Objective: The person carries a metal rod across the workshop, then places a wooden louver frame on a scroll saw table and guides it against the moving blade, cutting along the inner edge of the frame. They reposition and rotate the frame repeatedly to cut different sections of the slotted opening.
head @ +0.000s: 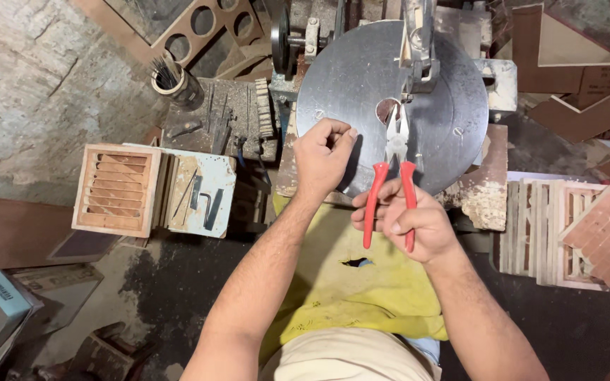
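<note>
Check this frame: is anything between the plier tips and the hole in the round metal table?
Nothing visible. The right hand holds the red-handled pliers with their tips at the hole in the round table. The left hand is off to the side.

A slatted wooden vent sits left beside a pale blue box. A cup of thin rods stands above. Brown board offcuts lie at right.
</note>
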Tool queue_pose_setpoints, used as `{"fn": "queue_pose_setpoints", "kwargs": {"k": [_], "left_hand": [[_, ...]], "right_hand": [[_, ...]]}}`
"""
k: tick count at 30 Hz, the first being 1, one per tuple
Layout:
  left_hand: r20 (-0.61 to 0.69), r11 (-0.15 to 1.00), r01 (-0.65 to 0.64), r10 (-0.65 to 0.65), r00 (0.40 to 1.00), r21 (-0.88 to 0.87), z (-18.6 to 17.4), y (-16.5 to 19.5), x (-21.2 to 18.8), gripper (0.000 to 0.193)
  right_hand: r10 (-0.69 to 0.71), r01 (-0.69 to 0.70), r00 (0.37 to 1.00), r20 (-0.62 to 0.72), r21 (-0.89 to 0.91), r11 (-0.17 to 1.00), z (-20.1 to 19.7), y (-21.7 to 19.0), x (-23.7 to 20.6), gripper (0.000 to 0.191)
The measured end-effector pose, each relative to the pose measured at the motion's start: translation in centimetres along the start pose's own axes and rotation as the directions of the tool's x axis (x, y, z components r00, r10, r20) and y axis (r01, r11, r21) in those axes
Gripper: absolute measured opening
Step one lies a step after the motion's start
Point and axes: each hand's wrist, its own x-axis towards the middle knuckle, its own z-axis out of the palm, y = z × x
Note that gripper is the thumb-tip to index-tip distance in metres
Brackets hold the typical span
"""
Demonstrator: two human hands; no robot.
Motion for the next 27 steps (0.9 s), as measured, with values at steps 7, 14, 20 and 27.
{"fn": "queue_pose_setpoints", "kwargs": {"k": [7,14,20,27], "left_hand": [[0.001,1.0,-0.02,0.02,1.0,0.021,0.1,0.2,0.1,0.009],[0.004,0.999,-0.027,0.027,1.0,0.043,0.2,0.1,0.1,0.009],[0.018,0.998,-0.006,0.005,1.0,0.056,0.3,0.0,0.1,0.009],[0.003,0.995,-0.037,0.036,0.999,0.097,0.5,0.2,0.1,0.009]], "right_hand": [[0.003,-0.002,1.0,-0.027,0.026,1.0,0.5,-0.1,0.0,0.059],[-0.023,0.026,0.999,-0.049,0.058,0.998,-0.1,-0.8,0.6,0.046],[0.182,-0.181,0.982,-0.041,0.041,0.983,-1.8,-5.6,-0.1,0.036],[0.264,-0.264,0.964,-0.001,-0.004,0.964,-3.5,-7.6,-0.4,0.037]]}}
